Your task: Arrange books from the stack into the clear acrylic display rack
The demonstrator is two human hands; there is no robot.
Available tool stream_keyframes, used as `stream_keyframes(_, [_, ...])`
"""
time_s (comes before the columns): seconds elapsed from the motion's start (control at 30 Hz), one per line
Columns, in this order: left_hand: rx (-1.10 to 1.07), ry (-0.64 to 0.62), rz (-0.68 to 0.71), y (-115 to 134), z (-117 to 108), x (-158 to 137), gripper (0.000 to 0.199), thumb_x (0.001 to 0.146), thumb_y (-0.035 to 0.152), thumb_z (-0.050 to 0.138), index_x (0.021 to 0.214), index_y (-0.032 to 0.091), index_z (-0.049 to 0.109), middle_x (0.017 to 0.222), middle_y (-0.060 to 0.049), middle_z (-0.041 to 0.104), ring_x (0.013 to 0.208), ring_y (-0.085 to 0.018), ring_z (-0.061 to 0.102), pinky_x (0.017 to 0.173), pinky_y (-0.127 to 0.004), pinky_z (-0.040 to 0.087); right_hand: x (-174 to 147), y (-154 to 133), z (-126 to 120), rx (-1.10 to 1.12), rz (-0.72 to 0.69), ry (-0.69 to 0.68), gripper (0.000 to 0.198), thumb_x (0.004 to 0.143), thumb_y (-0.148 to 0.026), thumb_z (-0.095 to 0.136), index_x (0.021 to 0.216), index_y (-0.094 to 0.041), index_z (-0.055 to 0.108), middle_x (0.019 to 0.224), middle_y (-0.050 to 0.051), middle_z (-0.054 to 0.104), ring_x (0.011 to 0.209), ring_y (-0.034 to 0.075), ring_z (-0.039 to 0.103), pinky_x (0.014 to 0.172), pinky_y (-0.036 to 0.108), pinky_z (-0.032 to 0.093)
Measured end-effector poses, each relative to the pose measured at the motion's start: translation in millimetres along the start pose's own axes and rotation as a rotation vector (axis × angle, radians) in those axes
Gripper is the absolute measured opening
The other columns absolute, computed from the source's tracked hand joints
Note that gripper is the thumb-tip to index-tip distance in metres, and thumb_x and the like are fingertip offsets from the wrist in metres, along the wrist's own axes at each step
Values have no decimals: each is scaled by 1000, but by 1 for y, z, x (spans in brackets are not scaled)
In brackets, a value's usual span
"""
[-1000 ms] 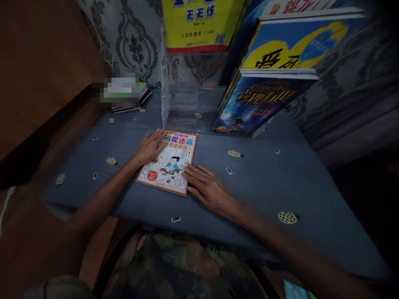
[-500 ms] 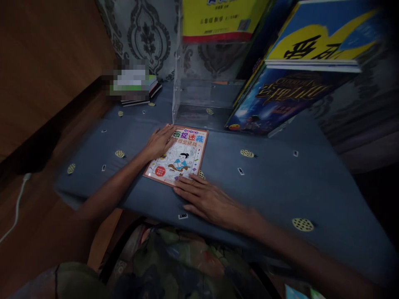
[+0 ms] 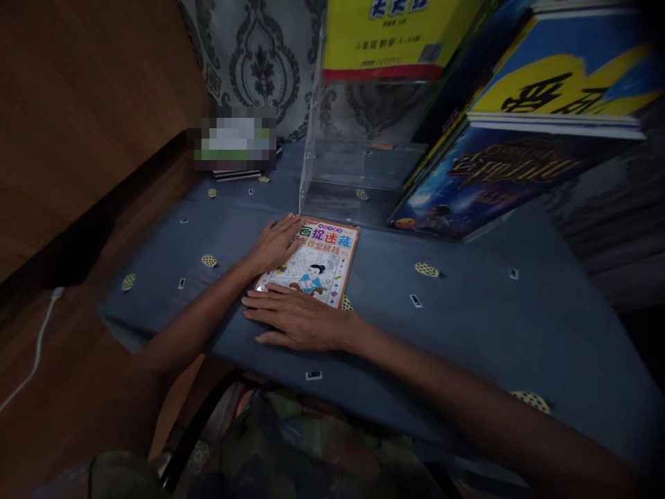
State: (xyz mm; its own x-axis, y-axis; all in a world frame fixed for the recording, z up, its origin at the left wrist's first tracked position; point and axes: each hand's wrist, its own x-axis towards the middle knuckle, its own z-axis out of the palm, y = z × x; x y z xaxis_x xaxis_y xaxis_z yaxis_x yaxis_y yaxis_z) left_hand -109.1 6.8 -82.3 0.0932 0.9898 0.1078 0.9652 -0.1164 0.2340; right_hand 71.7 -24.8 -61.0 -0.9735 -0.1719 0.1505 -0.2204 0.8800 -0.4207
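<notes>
A thin picture book (image 3: 337,267) with an orange-bordered cover lies flat on the blue tablecloth (image 3: 467,298). Its cover shows large coloured characters and a drawn figure in blue. My left hand (image 3: 279,242) rests open on the book's upper left part, fingers stretched toward its top edge. Across the bottom of the book lies my right hand (image 3: 296,319), open and palm down, its fingers pointing left and hiding the lower edge. Neither hand is wrapped round anything.
Behind the book stands a clear acrylic rack (image 3: 332,197) with a yellow book (image 3: 389,45) in it. Several upright books (image 3: 483,180) lean at the right. A blurred stack (image 3: 236,142) sits at the back left. A white cable (image 3: 39,346) hangs at far left.
My right hand has slid left along the book's lower edge and now covers more of the cover's bottom. My left hand stays on the upper left. The whole view has shifted slightly.
</notes>
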Motion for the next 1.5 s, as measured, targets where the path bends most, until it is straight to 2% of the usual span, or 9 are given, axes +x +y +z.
stream_keyframes(0.2, [19, 15, 21, -2, 1, 0, 54, 104, 35, 34, 154, 14, 39, 163, -12, 34, 153, -23, 27, 123, -47, 25, -8, 7, -2, 81, 7, 61, 51, 104, -40, 49, 144, -9, 52, 155, 14, 47, 149, 20, 35, 127, 42, 21])
stream_keyframes(0.33, [19, 25, 27, -4, 3, 0, 54, 104, 36, 34, 153, 15, 39, 162, -12, 35, 153, -23, 29, 123, -47, 26, -23, 22, -6, 99, 83, 117, 48, 106, -39, 46, 147, -16, 50, 154, 10, 50, 148, 18, 37, 126, 42, 24])
stream_keyframes(0.5, [-8, 24, 37, -7, 4, 0, 52, 105, 35, 32, 153, 18, 40, 162, -11, 36, 153, -22, 29, 123, -46, 26, -45, 52, -14, 83, 199, 163, 43, 106, -39, 43, 145, -25, 53, 154, 7, 51, 145, 20, 44, 124, 46, 30])
stream_keyframes(0.63, [-21, 33, 37, -6, 3, -2, 51, 106, 34, 29, 153, 19, 40, 162, -9, 36, 153, -21, 29, 123, -46, 25, -53, 83, -23, 50, 276, 253, 43, 105, -37, 42, 141, -21, 57, 149, 10, 56, 142, 24, 47, 120, 50, 36])
stream_keyframes(0.83, [-5, 42, 28, -2, 1, -2, 51, 104, 31, 30, 152, 17, 41, 162, -11, 36, 152, -22, 30, 122, -48, 27, -53, 122, -30, -37, 472, 403, 43, 100, -25, 44, 140, -15, 57, 148, 15, 56, 144, 26, 45, 120, 54, 34])
stream_keyframes(1.07, [34, 28, 13, 3, -2, -2, 51, 104, 30, 31, 152, 17, 41, 162, -11, 37, 152, -22, 30, 122, -49, 28, -52, 122, -19, -132, 643, 492, 45, 99, -24, 41, 140, -12, 56, 149, 18, 53, 144, 29, 44, 120, 58, 32])
stream_keyframes(1.23, [147, 67, 5, 15, -6, -4, 48, 104, 28, 33, 149, 19, 46, 157, -12, 45, 149, -26, 36, 123, -56, 22, -51, 117, -19, -153, 685, 509, 46, 100, -26, 37, 137, -11, 58, 148, 18, 55, 144, 28, 45, 121, 55, 31])
stream_keyframes(1.4, [122, -26, 165, 28, -3, 7, 49, 106, 30, 30, 152, 16, 41, 158, -10, 44, 149, -19, 36, 125, -44, 22, -53, 123, -15, -133, 677, 539, 50, 100, -29, 36, 144, -10, 50, 148, 20, 55, 141, 31, 48, 119, 58, 33])
stream_keyframes(1.5, [111, -50, 141, 33, -3, 13, 52, 106, 36, 30, 153, 15, 38, 160, -10, 40, 151, -19, 34, 125, -44, 22, -56, 127, -11, -127, 690, 577, 55, 99, -33, 38, 151, -14, 40, 146, 18, 57, 138, 32, 51, 117, 60, 36])
